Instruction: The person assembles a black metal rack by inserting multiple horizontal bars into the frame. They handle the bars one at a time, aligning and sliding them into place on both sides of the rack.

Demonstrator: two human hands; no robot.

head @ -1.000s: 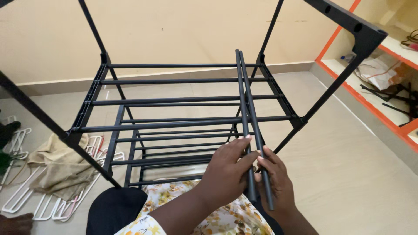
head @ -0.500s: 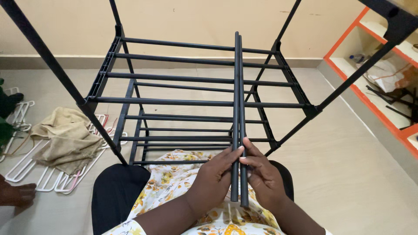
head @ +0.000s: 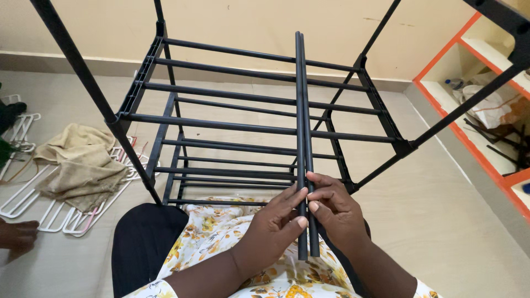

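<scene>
Two long black metal rods [head: 301, 110] lie side by side across the bars of a black tube rack frame [head: 221, 128], running away from me. My left hand [head: 274, 226] grips the near end of the left rod. My right hand [head: 337, 212] pinches the right rod beside it, thumb on top. Both hands hover over my lap, which is covered by yellow floral cloth [head: 221, 243]. The rods' near ends stick out below my fingers.
A beige cloth [head: 77, 165] lies over several white plastic hangers [head: 33, 198] on the floor at left. Another person's hand [head: 16, 234] rests at the left edge. An orange-edged wall shelf [head: 486, 110] with clutter stands at right.
The view has tilted down and the two rods have been brought together, parallel and straight ahead. Both hands have shifted lower on the rods' near ends.
</scene>
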